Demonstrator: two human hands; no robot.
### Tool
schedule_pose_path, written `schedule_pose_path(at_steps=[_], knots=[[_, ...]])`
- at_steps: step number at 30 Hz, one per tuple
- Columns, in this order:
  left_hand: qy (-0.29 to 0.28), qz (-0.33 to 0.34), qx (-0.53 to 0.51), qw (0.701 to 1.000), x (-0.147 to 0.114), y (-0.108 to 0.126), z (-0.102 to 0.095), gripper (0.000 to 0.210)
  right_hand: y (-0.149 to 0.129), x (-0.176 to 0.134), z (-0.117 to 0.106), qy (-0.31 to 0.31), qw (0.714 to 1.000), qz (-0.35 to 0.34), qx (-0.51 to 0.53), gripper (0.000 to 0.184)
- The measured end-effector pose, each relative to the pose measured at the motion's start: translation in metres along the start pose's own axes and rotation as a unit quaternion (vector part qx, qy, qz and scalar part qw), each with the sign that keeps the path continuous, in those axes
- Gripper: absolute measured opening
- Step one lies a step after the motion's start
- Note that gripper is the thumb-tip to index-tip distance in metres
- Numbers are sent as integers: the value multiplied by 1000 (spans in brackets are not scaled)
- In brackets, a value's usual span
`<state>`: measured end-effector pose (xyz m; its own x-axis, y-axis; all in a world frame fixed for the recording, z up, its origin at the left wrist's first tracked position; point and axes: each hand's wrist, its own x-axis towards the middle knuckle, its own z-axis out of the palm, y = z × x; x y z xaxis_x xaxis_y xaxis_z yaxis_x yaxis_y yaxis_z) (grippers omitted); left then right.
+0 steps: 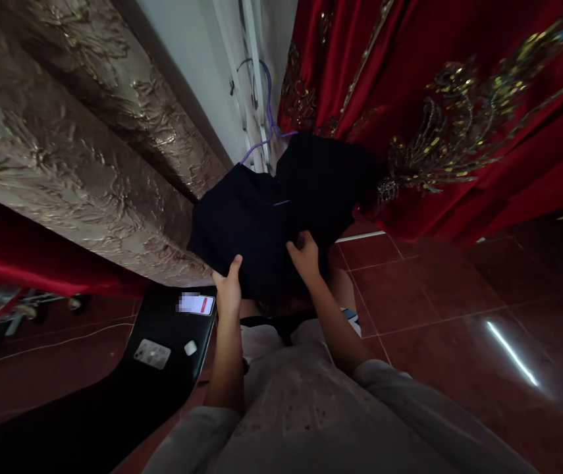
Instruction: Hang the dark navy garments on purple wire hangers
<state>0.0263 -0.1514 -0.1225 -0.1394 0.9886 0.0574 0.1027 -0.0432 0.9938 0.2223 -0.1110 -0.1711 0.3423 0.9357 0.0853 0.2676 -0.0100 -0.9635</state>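
Observation:
A dark navy garment (251, 224), likely a shirt with an open front, hangs from a purple wire hanger (270, 122). The hanger's hook is up on a white metal frame (256, 92) by the wall. My left hand (228, 286) grips the garment's lower left part, thumb on top and fingers behind the cloth. At the front opening, my right hand (305, 255) has its fingers curled in a pinch on the fabric edge. The garment's right side blends into shadow, so its details are hard to make out.
Beige embossed curtains (113, 164) hang at the left, red sequined curtains (439, 131) at the right. A black chair (172, 395) beside my left arm bears a lit phone (199, 304), another phone (153, 354) and a small white case (191, 347). Red tiles (424, 316) cover the floor.

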Motion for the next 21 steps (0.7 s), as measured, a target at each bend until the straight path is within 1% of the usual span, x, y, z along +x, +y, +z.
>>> schedule_pose_path(at_steps=[2, 4, 6, 7, 9, 11, 13, 14, 16, 17, 18, 20, 21], knots=[[-8, 7, 19, 1000, 4, -1, 0, 42, 10, -13, -5, -41, 999, 26, 2, 34], [-14, 16, 36, 999, 6, -8, 6, 38, 10, -22, -13, -113, 992, 43, 27, 43], [-16, 39, 51, 998, 3, -19, 21, 33, 4, -28, -18, -173, 981, 55, 63, 45], [-29, 53, 58, 996, 0, -24, 31, 29, 1, -30, -18, -190, 977, 54, 77, 45], [-65, 78, 69, 992, -9, -32, 53, 17, -6, -32, -18, -193, 976, 42, 88, 45], [-79, 86, 73, 990, -17, -36, 70, 4, -13, -33, -17, -193, 975, 31, 101, 47], [-51, 89, 74, 992, -22, -36, 79, 13, -21, -28, -18, -211, 969, 36, 124, 47], [-35, 92, 76, 992, -23, -37, 82, 15, -26, -23, -19, -229, 963, 46, 137, 48], [-12, 109, 88, 990, -20, -41, 84, 13, -44, -5, -21, -263, 949, 66, 160, 51], [-4, 119, 98, 988, -17, -45, 85, 11, -56, 8, -21, -268, 946, 70, 171, 53], [0, 128, 108, 986, -14, -49, 87, 11, -70, 22, -22, -260, 946, 68, 183, 54], [-6, 142, 124, 982, -5, -55, 90, 13, -104, 47, -23, -218, 952, 44, 212, 54], [-19, 147, 130, 980, 1, -55, 91, 14, -121, 57, -24, -177, 956, 20, 233, 53]])
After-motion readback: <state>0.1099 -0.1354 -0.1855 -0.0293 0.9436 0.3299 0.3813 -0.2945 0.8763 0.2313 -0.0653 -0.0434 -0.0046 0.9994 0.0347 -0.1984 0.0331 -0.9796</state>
